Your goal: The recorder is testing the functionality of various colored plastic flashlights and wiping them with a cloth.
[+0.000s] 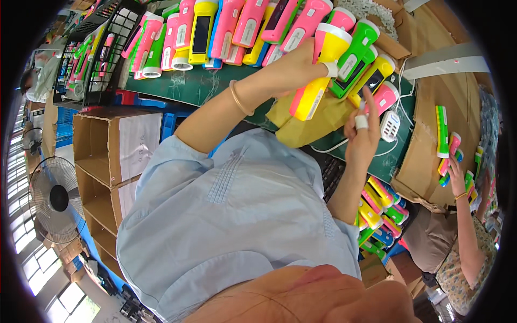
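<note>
My left hand is closed around a yellow-and-pink flashlight, held tilted above the green table. A white band shows on one of its fingers. My right hand is beside a yellow flashlight with a dark panel and a pink one. Its index finger points up, apart from the other fingers, and a white wrap circles one finger. I make out nothing held in it. A yellow cloth lies under the held flashlight. Green flashlights lie just beyond.
Rows of coloured flashlights fill the far table. A white multi-port charger with cables is at the right. Cardboard shelves, a black basket and a fan stand left. Another person's hand touches flashlights at right.
</note>
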A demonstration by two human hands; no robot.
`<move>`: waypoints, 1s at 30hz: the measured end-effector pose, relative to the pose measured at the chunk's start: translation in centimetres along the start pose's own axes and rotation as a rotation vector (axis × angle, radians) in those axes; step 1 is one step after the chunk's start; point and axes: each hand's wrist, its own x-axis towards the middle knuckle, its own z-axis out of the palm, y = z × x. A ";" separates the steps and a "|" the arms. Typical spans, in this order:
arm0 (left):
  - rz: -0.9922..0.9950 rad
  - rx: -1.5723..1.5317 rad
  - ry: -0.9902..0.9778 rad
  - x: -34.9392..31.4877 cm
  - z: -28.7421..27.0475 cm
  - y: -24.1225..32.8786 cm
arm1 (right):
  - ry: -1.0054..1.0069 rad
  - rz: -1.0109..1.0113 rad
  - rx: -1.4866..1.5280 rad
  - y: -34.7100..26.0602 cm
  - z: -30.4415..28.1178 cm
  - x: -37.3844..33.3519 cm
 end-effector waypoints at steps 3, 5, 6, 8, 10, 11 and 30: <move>0.047 0.465 0.010 -0.8 0.6 -0.8 | 0.019 -0.142 -0.223 -1.9 0.3 3.7; 0.123 0.737 0.035 -1.5 1.2 -1.5 | -0.151 -0.359 -0.453 -3.6 1.2 5.6; 0.114 0.734 0.027 -1.9 1.4 -1.3 | -0.162 -0.438 -0.546 -3.8 1.8 6.3; 0.080 0.811 0.064 -2.6 1.9 0.1 | -0.198 -0.494 -0.645 -3.9 2.5 7.6; 0.056 0.818 0.035 -3.1 1.9 -0.4 | -0.310 -0.473 -0.667 -4.2 2.6 7.7; 0.036 0.829 0.009 -3.4 1.8 -0.7 | -0.424 -0.457 -0.683 -4.1 2.7 7.7; -0.126 0.145 -0.133 -2.9 0.8 -3.3 | -0.178 -0.394 -0.807 -2.9 2.9 6.6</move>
